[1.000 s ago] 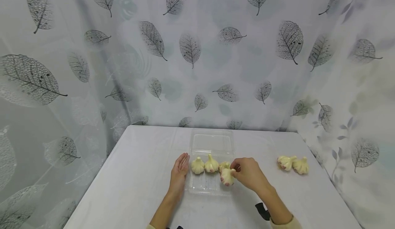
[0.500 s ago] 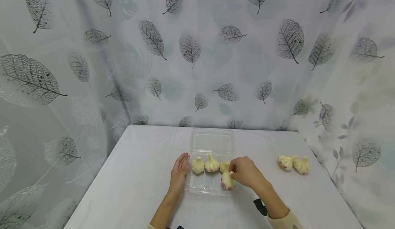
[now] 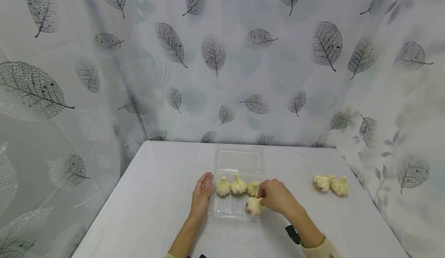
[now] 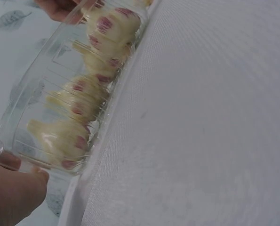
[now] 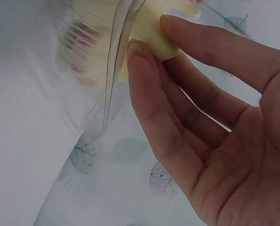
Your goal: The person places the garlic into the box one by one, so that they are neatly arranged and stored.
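Note:
A clear plastic clamshell box (image 3: 231, 211) lies with its lid (image 3: 239, 160) folded back, away from me. Along the back of its base sits a row of 3 garlic bulbs, among them a middle garlic bulb (image 3: 238, 184). My right hand (image 3: 276, 197) pinches the stem of another garlic bulb (image 3: 254, 206) at the front right of the base; thumb and fingertips meet on it in the right wrist view. My left hand (image 3: 201, 192), fingers straight, rests against the box's left side. The left wrist view shows the bulbs through the ribbed wall (image 4: 60, 70).
To the right on the white table (image 3: 156, 196) lie two more garlic bulbs, a left one (image 3: 323, 182) and a right one (image 3: 339, 186), side by side. A leaf-print curtain (image 3: 236, 57) hangs behind the table and at both sides.
The garlic bulb in my right hand has gone lower into the front right of the box and turned, its root end now pointing more to the left. My left hand stays put.

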Demonstrator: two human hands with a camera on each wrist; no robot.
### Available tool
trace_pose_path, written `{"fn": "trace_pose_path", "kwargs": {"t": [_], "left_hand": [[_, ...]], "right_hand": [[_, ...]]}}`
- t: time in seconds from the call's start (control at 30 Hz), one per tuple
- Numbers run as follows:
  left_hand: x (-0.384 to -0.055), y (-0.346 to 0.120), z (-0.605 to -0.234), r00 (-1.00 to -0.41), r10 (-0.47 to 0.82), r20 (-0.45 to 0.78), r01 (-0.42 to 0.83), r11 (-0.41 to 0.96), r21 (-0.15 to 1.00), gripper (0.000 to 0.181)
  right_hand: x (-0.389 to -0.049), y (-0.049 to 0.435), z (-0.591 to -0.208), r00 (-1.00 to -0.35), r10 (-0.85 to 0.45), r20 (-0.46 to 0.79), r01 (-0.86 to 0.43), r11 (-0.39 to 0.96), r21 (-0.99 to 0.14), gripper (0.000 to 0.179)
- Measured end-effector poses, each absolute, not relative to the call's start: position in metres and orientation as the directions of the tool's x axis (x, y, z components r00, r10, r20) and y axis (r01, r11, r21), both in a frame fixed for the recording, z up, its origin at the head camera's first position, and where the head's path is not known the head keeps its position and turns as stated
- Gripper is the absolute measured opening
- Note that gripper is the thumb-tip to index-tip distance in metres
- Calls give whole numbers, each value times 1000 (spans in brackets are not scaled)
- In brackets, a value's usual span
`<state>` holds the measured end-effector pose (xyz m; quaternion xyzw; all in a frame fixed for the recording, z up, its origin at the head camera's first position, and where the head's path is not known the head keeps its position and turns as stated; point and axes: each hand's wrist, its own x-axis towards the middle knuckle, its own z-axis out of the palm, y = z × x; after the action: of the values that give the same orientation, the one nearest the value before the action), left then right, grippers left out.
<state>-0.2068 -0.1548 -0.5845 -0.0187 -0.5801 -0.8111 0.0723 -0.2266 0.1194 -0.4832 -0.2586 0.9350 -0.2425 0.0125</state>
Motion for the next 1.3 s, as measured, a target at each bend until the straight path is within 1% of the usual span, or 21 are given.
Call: {"fn": "trace_pose_path", "kwargs": {"t": [0.57,0.83,1.1,1.3], "left_hand": [[-207,-156,-585,-989,-101,107,135,-318,939,55],[-207,-155,-584,-988,-108,110,139,-317,938,56],[-207,-153,-585,-989,-113,92,124,-320,939,56],[-207,-153,-584,-990,-119,81,116,-323,939,56]], "right_hand": [[-222,121,-476,-859,-506,81,-488,758,-433,26],[-220,126,-472,-864,-501,61,-469,753,-461,23],[-217,135,-464,-896,-444,26,-394,764,-510,16],[-221,144,-462,-912,-405,67,-382,779,-497,13]]}}
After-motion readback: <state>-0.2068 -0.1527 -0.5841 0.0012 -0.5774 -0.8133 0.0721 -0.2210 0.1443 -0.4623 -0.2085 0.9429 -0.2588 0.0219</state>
